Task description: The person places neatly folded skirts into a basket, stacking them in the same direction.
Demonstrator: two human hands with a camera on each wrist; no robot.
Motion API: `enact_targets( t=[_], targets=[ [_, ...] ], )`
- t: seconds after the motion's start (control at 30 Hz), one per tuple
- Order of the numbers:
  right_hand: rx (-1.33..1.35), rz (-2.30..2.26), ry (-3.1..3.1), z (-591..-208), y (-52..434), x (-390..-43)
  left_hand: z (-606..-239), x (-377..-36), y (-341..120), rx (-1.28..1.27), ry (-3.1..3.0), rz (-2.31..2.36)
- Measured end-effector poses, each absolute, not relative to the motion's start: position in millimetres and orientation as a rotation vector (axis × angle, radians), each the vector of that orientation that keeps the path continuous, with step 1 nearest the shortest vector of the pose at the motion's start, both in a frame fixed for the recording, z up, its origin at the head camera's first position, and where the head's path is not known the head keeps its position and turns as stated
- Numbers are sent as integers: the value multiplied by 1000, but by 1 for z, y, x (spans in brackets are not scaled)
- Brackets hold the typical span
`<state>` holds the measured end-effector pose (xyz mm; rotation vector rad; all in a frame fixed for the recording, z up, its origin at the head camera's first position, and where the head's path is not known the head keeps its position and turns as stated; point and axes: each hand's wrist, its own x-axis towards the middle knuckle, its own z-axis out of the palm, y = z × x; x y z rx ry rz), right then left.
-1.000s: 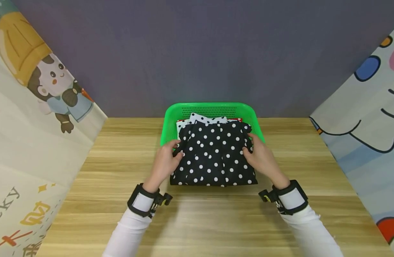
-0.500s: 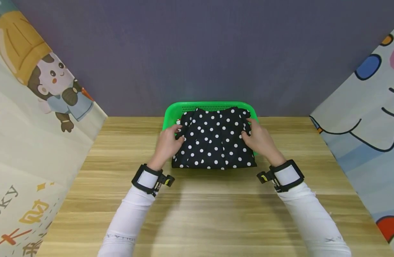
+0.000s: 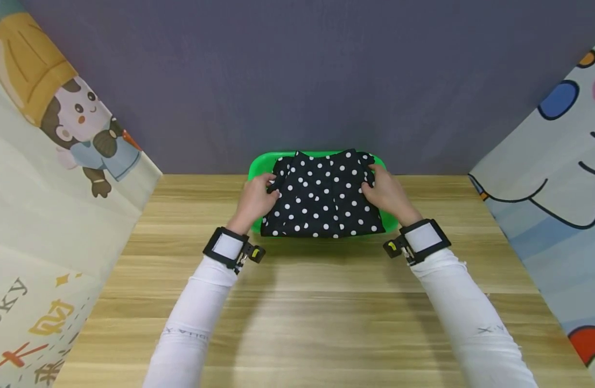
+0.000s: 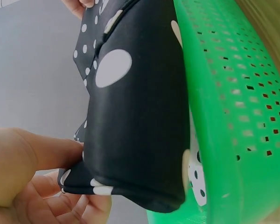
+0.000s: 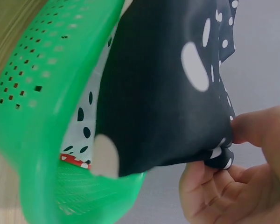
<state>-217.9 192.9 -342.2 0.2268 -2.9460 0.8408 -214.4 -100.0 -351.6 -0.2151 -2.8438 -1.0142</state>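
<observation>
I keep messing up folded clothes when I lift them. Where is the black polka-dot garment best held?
Probably by its two far corners, one from each side, as here: the left hand and right hand each pinch a corner of the black polka-dot garment over the green basket, so the flat fold hangs evenly.

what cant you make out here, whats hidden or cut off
- Basket inside: head view, covered by the black dotted cloth.
- White dotted cloth and red piece: right wrist view shows only slivers under the black cloth; their shape is hidden.
- Left hand, right hand: fingertips tucked into the folds.
- Wrist views: basket cut off by the frame edges.
</observation>
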Motion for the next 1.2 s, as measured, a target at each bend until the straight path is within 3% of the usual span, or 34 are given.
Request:
enact_targets(
  t=[1.2],
  targets=[
    [96, 662, -3190, -362, 177, -267, -360, -269, -87, -122, -3151, -781]
  ],
)
